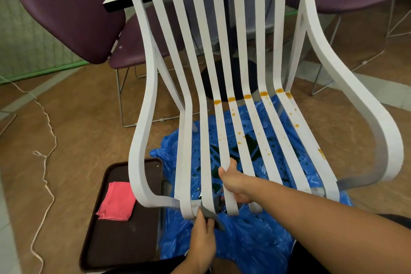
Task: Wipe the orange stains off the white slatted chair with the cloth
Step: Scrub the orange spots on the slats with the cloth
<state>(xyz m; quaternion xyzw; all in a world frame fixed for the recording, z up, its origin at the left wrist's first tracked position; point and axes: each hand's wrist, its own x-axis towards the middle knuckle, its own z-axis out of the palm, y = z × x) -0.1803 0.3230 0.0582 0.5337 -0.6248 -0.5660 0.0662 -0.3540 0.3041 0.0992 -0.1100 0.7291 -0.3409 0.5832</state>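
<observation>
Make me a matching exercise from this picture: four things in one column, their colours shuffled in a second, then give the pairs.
Things:
1. Folded cloth on the tray
2. Plastic sheet under the chair
3. Padded chair at upper left
4. Stains on the slats

Colours:
A. Blue
B. Orange
C. Pink
D. Dark purple

Pairs: 1-C, 2-A, 3-D, 4-B
</observation>
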